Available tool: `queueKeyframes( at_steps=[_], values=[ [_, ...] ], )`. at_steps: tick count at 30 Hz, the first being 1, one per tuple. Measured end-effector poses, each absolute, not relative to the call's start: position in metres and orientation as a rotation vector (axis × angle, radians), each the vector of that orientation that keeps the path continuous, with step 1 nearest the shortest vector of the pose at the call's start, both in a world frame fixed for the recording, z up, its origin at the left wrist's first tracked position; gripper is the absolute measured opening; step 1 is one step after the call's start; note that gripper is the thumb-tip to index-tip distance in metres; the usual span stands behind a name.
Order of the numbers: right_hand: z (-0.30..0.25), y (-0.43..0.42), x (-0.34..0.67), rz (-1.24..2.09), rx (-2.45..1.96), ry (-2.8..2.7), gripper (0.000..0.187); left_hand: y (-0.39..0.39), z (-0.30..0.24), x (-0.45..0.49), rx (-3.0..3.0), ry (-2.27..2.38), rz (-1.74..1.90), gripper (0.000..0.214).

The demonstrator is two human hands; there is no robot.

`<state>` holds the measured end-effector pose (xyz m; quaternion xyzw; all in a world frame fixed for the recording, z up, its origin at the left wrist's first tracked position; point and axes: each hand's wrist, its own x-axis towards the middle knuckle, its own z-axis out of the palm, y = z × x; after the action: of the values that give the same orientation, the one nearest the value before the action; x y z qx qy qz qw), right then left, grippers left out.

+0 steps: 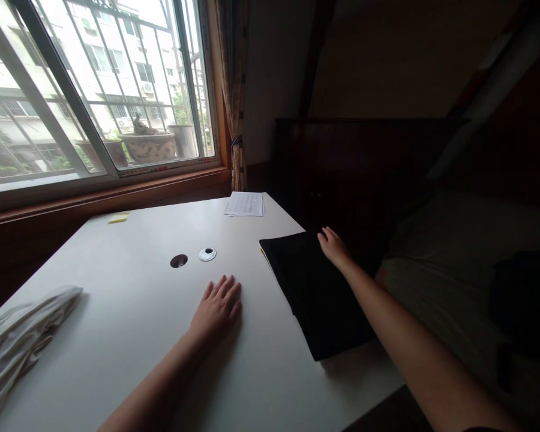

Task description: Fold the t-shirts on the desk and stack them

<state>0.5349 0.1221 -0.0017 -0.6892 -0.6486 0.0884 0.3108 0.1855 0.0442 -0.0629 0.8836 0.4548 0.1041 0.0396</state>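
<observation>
A folded black cloth lies flat at the right side of the white table. A thin pale and yellowish edge shows under its far left corner. My right hand rests on the cloth's far right corner, fingers stretched out and nothing visibly gripped. On the bare tabletop left of the cloth, my left hand lies palm down with its fingers spread. Just beyond it are a round cable hole and a silvery round cover.
Written paper sheets lie at the table's far edge, and a yellow sticky note at the far left. Crumpled grey fabric covers the near left. A barred window and a tied curtain stand behind.
</observation>
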Motion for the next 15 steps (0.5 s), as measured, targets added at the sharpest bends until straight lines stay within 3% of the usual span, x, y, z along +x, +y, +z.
queueKeyframes(
  at_steps=[3, 8, 12, 15],
  values=[
    [-0.007, 0.119, 0.535, 0.258, -1.841, -1.776, 0.051, 0.045, -0.065, 0.185, 2.713, 1.384, 0.346, 0.053],
    [-0.023, 0.106, 0.481, 0.313, -1.691, -2.356, 0.077, 0.044, -0.066, 0.184, 2.710, 1.396, 0.360, 0.052],
    [-0.025, 0.082, 0.446, 0.168, -1.465, -2.527, 0.064, 0.043, -0.064, 0.185, 2.718, 1.398, 0.367, 0.051],
    [-0.016, 0.057, 0.442, 0.344, -1.225, -2.587, 0.047, 0.042, -0.062, 0.186, 2.722, 1.399, 0.357, 0.051]
  ],
)
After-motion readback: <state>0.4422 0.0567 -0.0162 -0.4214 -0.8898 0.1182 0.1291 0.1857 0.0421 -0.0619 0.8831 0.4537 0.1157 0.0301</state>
